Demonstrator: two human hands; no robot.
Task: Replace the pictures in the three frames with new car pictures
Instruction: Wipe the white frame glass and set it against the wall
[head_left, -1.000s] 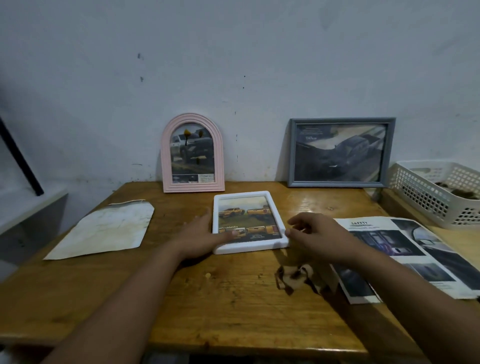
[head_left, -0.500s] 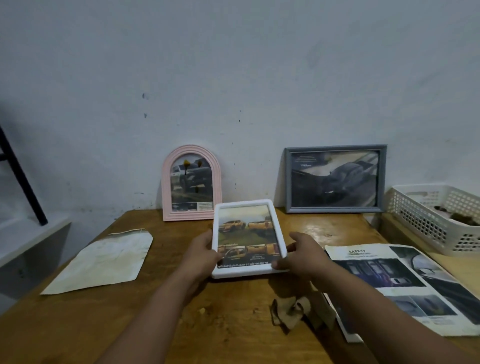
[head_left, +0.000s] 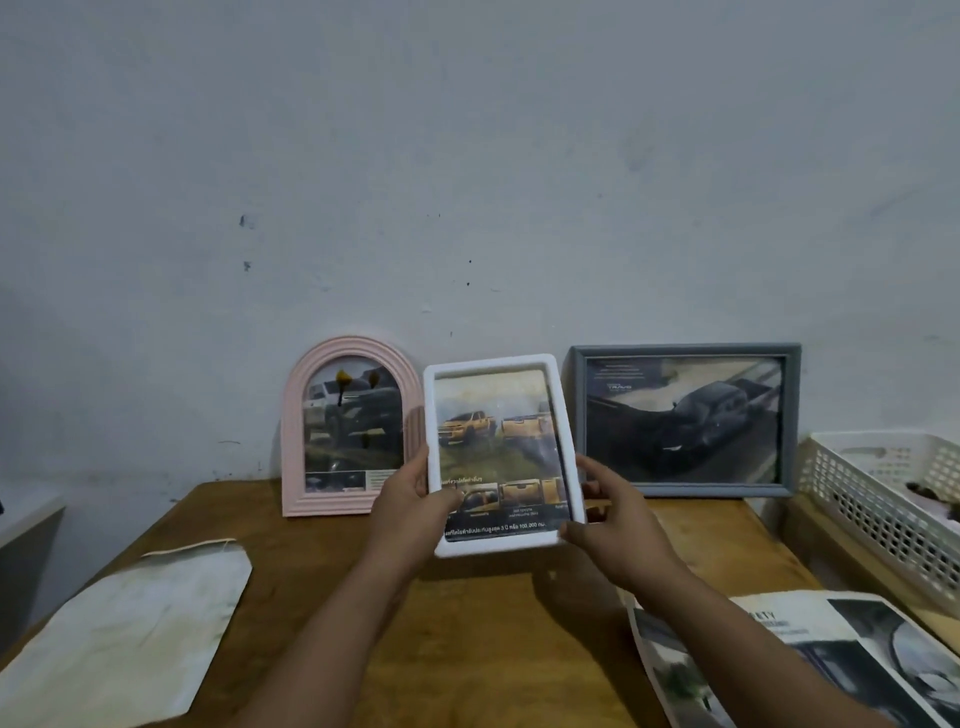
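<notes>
White frame (head_left: 501, 454) with yellow trucks in its picture is held up above the table (head_left: 483, 623), between the two hands. Left hand (head_left: 410, 506) grips its left edge, thumb on the front. Right hand (head_left: 605, 514) pinches its lower right edge. Behind it, a pink frame (head_left: 349, 426) and a grey frame (head_left: 685, 420) lean on the wall.

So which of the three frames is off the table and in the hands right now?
The white frame, gripped at its sides by both hands; the pink arched frame and grey frame lean against the wall.
</notes>
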